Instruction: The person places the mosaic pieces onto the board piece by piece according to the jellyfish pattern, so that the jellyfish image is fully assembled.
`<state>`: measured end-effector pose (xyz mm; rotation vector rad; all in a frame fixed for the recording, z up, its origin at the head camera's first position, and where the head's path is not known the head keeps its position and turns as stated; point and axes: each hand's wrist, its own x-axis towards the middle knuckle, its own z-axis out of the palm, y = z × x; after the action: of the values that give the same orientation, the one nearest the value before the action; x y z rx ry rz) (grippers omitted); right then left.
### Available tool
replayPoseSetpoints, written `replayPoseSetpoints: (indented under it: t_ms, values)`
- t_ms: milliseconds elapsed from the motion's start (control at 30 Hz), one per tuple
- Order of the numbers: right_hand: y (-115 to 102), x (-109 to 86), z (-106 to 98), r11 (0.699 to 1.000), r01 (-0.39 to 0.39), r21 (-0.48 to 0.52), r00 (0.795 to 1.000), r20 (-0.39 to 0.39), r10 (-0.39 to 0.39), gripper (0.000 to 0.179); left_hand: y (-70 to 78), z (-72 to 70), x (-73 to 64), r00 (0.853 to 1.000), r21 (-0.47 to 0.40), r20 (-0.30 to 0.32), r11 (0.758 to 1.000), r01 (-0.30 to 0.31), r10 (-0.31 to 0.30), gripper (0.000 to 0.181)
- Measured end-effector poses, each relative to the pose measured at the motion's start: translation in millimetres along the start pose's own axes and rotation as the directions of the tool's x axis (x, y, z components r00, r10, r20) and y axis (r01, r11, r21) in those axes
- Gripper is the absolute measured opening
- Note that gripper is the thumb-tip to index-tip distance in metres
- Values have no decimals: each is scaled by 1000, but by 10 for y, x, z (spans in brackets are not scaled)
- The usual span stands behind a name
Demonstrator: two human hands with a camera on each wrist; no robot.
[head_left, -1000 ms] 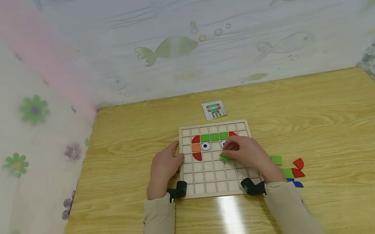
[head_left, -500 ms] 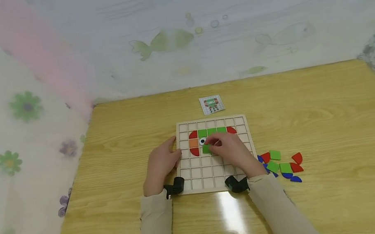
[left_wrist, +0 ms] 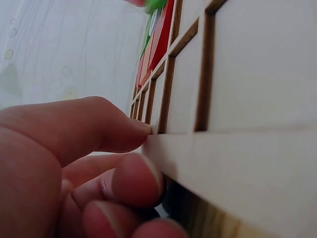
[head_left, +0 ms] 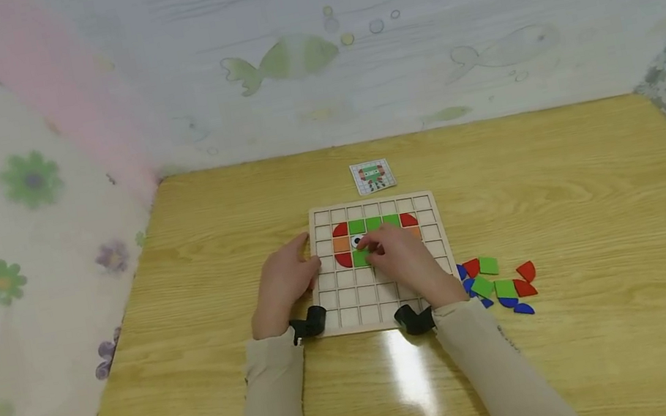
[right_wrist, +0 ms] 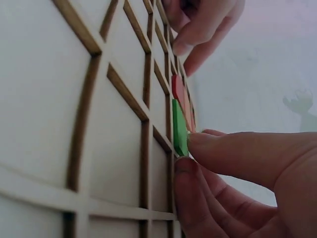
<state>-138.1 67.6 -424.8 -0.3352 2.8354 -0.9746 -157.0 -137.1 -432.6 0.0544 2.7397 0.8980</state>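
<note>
The left hand (head_left: 282, 284) grips the left edge of the board (head_left: 349, 297), thumb on the rim. Beside a red tile (head_left: 344, 260), below the eye (head_left: 357, 241), a green tile (right_wrist: 180, 128) is pinched in the right hand's (head_left: 405, 258) grip. Loose tiles (head_left: 505, 290) lie right of the board.

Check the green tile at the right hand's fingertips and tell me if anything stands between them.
Nothing visible does: the thumb and a finger of the right hand touch the green tile directly. The nearest red piece lies on the tile's far side, not between them.
</note>
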Motion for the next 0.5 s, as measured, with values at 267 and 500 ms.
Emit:
replayPoseSetpoints:
  t_ms: [267, 500]
  values:
    - [62, -117, -151, 999, 15, 33, 996, 90, -18, 25, 15, 9, -17, 1000, 30, 5, 1000, 3, -3, 53]
    - [259, -350, -398, 997, 83, 6, 992, 98, -83, 22, 34, -13, 7, 1000, 17, -3, 1000, 4, -4, 53]
